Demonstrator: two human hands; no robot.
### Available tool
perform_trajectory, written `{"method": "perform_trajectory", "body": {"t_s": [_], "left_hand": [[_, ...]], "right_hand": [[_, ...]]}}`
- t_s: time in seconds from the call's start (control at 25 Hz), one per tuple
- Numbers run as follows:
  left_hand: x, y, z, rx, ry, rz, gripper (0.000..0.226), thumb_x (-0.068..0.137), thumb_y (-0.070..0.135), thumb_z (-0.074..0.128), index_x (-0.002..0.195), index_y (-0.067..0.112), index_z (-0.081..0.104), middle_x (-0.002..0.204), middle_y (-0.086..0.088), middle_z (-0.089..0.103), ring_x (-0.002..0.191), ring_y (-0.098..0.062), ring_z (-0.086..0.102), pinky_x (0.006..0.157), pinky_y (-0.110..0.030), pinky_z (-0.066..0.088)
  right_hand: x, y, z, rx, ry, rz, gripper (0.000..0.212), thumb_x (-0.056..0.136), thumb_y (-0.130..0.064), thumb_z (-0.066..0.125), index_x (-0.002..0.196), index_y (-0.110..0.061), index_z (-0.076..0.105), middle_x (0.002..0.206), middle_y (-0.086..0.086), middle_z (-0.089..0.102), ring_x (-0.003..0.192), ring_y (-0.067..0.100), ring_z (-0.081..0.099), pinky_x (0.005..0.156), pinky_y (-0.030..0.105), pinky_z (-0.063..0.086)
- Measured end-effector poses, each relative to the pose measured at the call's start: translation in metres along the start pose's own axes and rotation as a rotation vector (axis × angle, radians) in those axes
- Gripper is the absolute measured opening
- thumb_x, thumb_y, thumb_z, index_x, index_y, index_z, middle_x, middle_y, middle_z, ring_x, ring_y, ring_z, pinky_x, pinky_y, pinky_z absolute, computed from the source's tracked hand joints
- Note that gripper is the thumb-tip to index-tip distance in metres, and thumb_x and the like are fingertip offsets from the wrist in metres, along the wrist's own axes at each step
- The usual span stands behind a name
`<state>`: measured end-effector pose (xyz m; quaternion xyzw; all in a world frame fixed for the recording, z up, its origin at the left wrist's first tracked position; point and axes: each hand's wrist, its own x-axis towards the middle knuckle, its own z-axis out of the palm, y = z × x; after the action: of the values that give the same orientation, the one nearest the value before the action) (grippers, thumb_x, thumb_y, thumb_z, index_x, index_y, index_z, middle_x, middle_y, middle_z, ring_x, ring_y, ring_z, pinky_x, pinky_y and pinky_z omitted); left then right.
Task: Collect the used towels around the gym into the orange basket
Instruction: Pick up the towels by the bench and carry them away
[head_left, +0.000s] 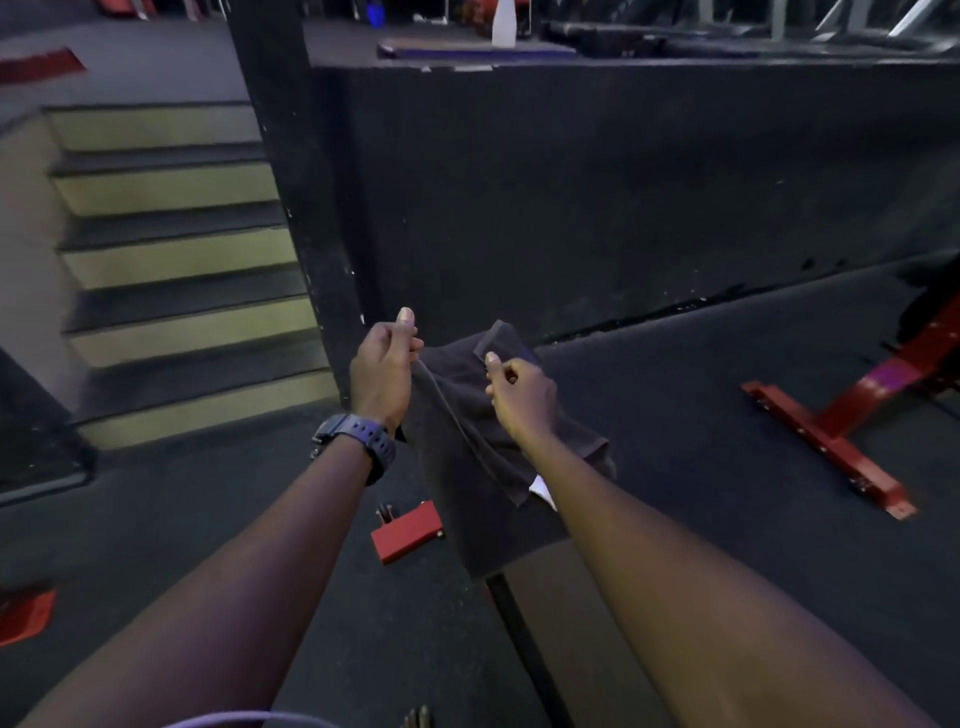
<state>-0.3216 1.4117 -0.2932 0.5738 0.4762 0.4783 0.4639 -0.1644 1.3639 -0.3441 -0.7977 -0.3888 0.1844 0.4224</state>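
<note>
— Where is the towel (467, 415)?
— Held in the air, right of the stairs (171, 249), in front of the black wall (597, 197).
— And the hands?
— The left hand (382, 371) pinches its edge; the right hand (519, 392) grips its top.

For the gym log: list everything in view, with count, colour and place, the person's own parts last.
towel: one, dark, held up between both hands, centre.
stairs: one flight, yellowish risers, left.
wall: one, black, low, centre to right.
spray bottle: one, white, on top of the wall.
equipment frame: one, red, on the floor at right.
red plate: one, on the floor under the towel.
watch: one, dark, left wrist.
left hand: pinches the towel's edge.
right hand: pinches the towel.
</note>
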Motion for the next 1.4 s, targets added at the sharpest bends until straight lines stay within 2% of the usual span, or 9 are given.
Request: {"method": "perform_trajectory", "body": {"t_s": [0.24, 0.4, 0.48, 0.6, 0.68, 0.8, 0.96, 1.2, 1.4], "left_hand": [[0.088, -0.07, 0.031, 0.012, -0.043, -0.108, 0.057, 0.08, 0.076, 0.045, 0.081, 0.023, 0.066, 0.081, 0.008, 0.071, 0.08, -0.012, 0.064, 0.09, -0.048, 0.053], [0.124, -0.096, 0.039, 0.026, -0.005, -0.073, 0.053, 0.092, 0.063, 0.044, 0.087, 0.015, 0.067, 0.083, 0.008, 0.07, 0.082, -0.01, 0.065, 0.088, -0.043, 0.053], [0.136, -0.102, 0.04, 0.038, 0.022, -0.064, 0.049, 0.095, 0.06, 0.043, 0.085, 0.017, 0.066, 0.083, 0.008, 0.07, 0.082, -0.01, 0.065, 0.088, -0.043, 0.053], [0.145, -0.108, 0.038, 0.043, 0.04, -0.067, 0.045, 0.091, 0.066, 0.043, 0.079, 0.028, 0.064, 0.08, 0.008, 0.07, 0.081, -0.013, 0.065, 0.088, -0.048, 0.053], [0.149, -0.101, 0.036, 0.025, 0.072, -0.056, 0.045, 0.088, 0.069, 0.044, 0.078, 0.03, 0.065, 0.078, 0.007, 0.071, 0.08, -0.014, 0.066, 0.088, -0.049, 0.053], [0.152, -0.07, 0.022, 0.003, 0.167, 0.017, 0.044, 0.091, 0.064, 0.044, 0.078, 0.027, 0.065, 0.078, 0.005, 0.071, 0.078, -0.012, 0.066, 0.081, -0.043, 0.052], [0.153, 0.0, -0.039, 0.039, 0.352, 0.165, 0.048, 0.088, 0.067, 0.042, 0.076, 0.027, 0.066, 0.08, 0.003, 0.072, 0.08, -0.014, 0.068, 0.081, -0.042, 0.053], [0.12, 0.1, -0.187, 0.141, 0.654, 0.333, 0.052, 0.084, 0.071, 0.044, 0.073, 0.025, 0.066, 0.075, 0.006, 0.072, 0.081, -0.021, 0.07, 0.085, -0.052, 0.055], [0.033, 0.143, -0.335, 0.234, 0.976, 0.395, 0.051, 0.081, 0.071, 0.046, 0.07, 0.026, 0.066, 0.068, 0.006, 0.072, 0.073, -0.015, 0.067, 0.081, -0.044, 0.054]], "right_hand": [[0.061, 0.011, 0.084, -0.225, -0.01, -0.057, 0.041, 0.095, -0.062, 0.05, 0.105, -0.025, 0.066, 0.113, 0.005, 0.069, 0.111, 0.029, 0.062, 0.09, 0.043, 0.051], [0.082, 0.028, 0.139, -0.574, -0.116, -0.073, 0.107, 0.058, -0.096, 0.031, 0.152, -0.046, 0.022, 0.166, 0.011, 0.013, 0.151, 0.037, 0.013, 0.112, 0.062, 0.022], [0.081, 0.036, 0.153, -0.618, -0.053, -0.132, 0.099, 0.062, -0.095, 0.03, 0.149, -0.046, 0.031, 0.162, 0.012, 0.023, 0.146, 0.038, 0.023, 0.105, 0.063, 0.026], [0.074, 0.041, 0.162, -0.652, 0.043, -0.43, 0.058, 0.08, -0.067, 0.051, 0.128, -0.036, 0.05, 0.131, 0.007, 0.052, 0.111, 0.034, 0.051, 0.084, 0.05, 0.04], [0.08, 0.028, 0.159, -0.602, -0.032, -0.517, 0.043, 0.085, -0.044, 0.065, 0.123, -0.029, 0.053, 0.115, 0.006, 0.057, 0.098, 0.031, 0.058, 0.077, 0.046, 0.047], [0.098, -0.015, 0.142, -0.411, -0.146, -0.459, 0.026, 0.094, -0.025, 0.062, 0.118, -0.024, 0.053, 0.113, 0.007, 0.062, 0.098, 0.032, 0.064, 0.074, 0.043, 0.05], [0.107, -0.108, 0.115, -0.022, -0.176, -0.411, 0.021, 0.085, -0.031, 0.064, 0.105, -0.028, 0.061, 0.102, 0.005, 0.07, 0.094, 0.033, 0.066, 0.074, 0.04, 0.053], [0.043, -0.274, 0.118, 0.343, -0.287, -0.673, 0.026, 0.079, -0.037, 0.07, 0.097, -0.02, 0.068, 0.088, 0.005, 0.074, 0.087, 0.031, 0.068, 0.075, 0.043, 0.055], [-0.071, -0.379, 0.16, 0.471, -0.493, -0.857, 0.029, 0.079, -0.039, 0.066, 0.103, -0.024, 0.069, 0.097, 0.006, 0.075, 0.096, 0.032, 0.069, 0.08, 0.043, 0.056]]}}
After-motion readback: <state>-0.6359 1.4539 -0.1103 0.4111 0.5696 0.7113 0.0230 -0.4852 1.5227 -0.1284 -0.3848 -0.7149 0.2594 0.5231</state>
